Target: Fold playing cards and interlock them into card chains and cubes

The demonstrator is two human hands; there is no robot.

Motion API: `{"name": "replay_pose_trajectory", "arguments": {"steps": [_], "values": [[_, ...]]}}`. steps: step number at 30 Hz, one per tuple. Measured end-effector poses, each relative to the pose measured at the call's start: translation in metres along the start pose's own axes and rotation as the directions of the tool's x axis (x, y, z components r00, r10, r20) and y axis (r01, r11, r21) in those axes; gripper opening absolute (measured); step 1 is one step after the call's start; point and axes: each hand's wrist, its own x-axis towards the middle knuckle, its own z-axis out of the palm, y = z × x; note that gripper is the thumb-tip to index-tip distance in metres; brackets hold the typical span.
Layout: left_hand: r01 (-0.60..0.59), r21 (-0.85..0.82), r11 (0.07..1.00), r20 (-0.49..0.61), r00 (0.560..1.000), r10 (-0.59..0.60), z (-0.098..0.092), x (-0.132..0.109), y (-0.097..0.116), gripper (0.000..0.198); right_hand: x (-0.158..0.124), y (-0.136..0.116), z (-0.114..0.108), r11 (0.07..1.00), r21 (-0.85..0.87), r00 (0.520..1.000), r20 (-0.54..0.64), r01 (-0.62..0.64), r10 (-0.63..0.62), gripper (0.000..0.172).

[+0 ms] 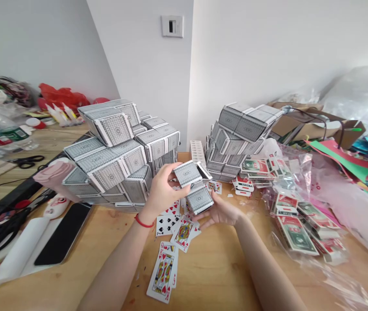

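Observation:
Both hands are around a small grey-patterned card structure [188, 173] above the middle of the wooden table. My left hand [165, 190] grips its upper left part, thumb on the front. My right hand [219, 209] supports the lower box-like part [200, 198] from the right and below, with some fingers stretched out under it. Loose playing cards lie face up beneath, among them a jack [184, 233], a seven of spades [166, 225] and a king of hearts [162, 276]. Stacks of grey card boxes stand at left [111, 162] and right [242, 129].
A black phone [63, 233], scissors [4, 226] and a white paper roll [25, 246] lie at left. Red and green card packs [296, 233] in clear plastic and a cardboard bag [313, 127] are at right. The wall [145, 56] stands behind.

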Motion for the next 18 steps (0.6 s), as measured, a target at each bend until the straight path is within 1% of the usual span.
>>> {"name": "replay_pose_trajectory", "arguments": {"steps": [1,3,5,7,9,11,13,14,16,18], "values": [[0.012,-0.059,0.998,-0.020,1.000,-0.013,0.001,0.000,-0.001,0.051,0.002,0.000,0.002,0.996,0.055,0.998,-0.003,0.069,-0.069,0.066],[0.034,-0.150,0.988,-0.048,0.998,-0.042,0.002,0.001,-0.002,0.052,0.003,-0.003,0.007,0.969,0.127,0.977,-0.059,0.213,-0.207,0.057],[0.056,-0.172,0.984,-0.056,0.996,-0.067,0.003,0.001,-0.003,0.055,0.000,-0.009,0.011,0.923,0.155,0.932,-0.149,0.352,-0.330,0.051],[0.089,-0.120,0.989,-0.022,0.995,-0.092,0.003,0.000,-0.002,0.065,-0.005,-0.015,0.014,0.860,0.157,0.860,-0.267,0.485,-0.436,0.046],[0.114,-0.011,0.993,0.052,0.992,-0.114,0.002,-0.001,0.000,0.075,-0.010,-0.021,0.014,0.800,0.128,0.771,-0.390,0.587,-0.503,0.039],[0.093,0.127,0.988,0.150,0.982,-0.111,0.002,-0.003,0.003,0.079,-0.013,-0.026,0.014,0.771,0.065,0.698,-0.479,0.633,-0.533,0.034],[0.044,0.235,0.971,0.265,0.958,-0.108,0.003,-0.005,0.003,0.077,-0.016,-0.029,0.014,0.768,-0.013,0.645,-0.535,0.640,-0.546,0.031],[0.030,0.263,0.964,0.322,0.939,-0.117,0.004,-0.006,0.002,0.075,-0.017,-0.030,0.015,0.774,-0.045,0.629,-0.555,0.631,-0.545,0.031],[0.045,0.276,0.960,0.410,0.898,-0.160,0.006,-0.006,-0.001,0.071,-0.018,-0.031,0.017,0.800,-0.080,0.619,-0.590,0.595,-0.519,0.030],[0.095,0.265,0.960,0.434,0.877,-0.207,0.009,-0.006,-0.006,0.071,-0.018,-0.031,0.019,0.825,-0.086,0.619,-0.619,0.558,-0.483,0.032]]}}
